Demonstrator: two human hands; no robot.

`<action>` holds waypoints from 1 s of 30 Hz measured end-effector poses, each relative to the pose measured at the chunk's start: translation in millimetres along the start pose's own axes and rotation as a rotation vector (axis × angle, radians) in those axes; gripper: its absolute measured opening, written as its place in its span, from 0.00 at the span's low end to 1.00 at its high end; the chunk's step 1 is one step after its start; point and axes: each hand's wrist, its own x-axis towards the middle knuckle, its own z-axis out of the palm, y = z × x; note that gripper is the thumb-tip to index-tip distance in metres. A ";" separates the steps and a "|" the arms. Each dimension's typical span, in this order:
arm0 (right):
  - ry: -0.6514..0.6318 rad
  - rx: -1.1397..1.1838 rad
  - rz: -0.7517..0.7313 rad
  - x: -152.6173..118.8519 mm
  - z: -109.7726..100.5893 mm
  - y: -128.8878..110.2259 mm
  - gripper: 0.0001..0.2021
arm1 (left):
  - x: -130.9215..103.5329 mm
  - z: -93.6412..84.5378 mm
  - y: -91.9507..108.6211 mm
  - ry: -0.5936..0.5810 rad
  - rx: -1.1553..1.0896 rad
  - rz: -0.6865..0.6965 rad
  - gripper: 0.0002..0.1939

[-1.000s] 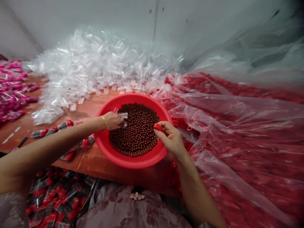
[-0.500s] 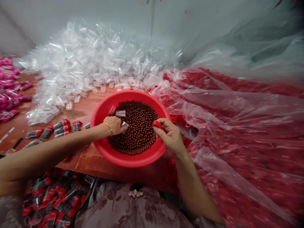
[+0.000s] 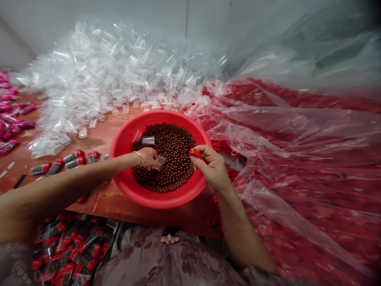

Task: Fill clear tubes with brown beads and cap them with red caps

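A red plastic basin (image 3: pixel 160 201) holds a heap of small brown balls (image 3: pixel 174 155). Inside it, my left hand (image 3: pixel 148 158) is closed on a small clear plastic container (image 3: pixel 160 163), low over the balls. How full that container is I cannot tell. Another clear container (image 3: pixel 148 140) lies on the balls behind this hand, and one more (image 3: pixel 137 136) leans by the basin's left wall. At the right rim, my right hand (image 3: pixel 210 165) pinches a red cap (image 3: pixel 195 153) between thumb and fingers.
Clear empty containers (image 3: pixel 104 75) form a large pile at the back. Red caps under clear plastic sheeting (image 3: pixel 297 159) fill the right side. Filled red-capped containers (image 3: pixel 74 159) lie on the table at left, and more (image 3: pixel 71 250) sit below its front edge. Pink items (image 3: pixel 12 115) are far left.
My left hand has shifted slightly right within the basin, and the clear container in it shows more. The right hand still holds the red cap. The whole view has moved slightly.
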 end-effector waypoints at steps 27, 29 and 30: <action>0.030 0.027 0.016 -0.9 -0.2 -1.7 0.06 | 5.9 -10.0 -12.5 0.169 0.674 0.665 0.12; 0.033 0.028 0.019 -1.0 -0.2 -2.7 0.06 | 3.0 -13.0 -8.5 0.147 0.484 0.560 0.12; 0.034 0.031 0.022 -1.0 -0.2 -3.1 0.06 | 0.1 -14.9 -7.3 0.129 0.390 0.482 0.12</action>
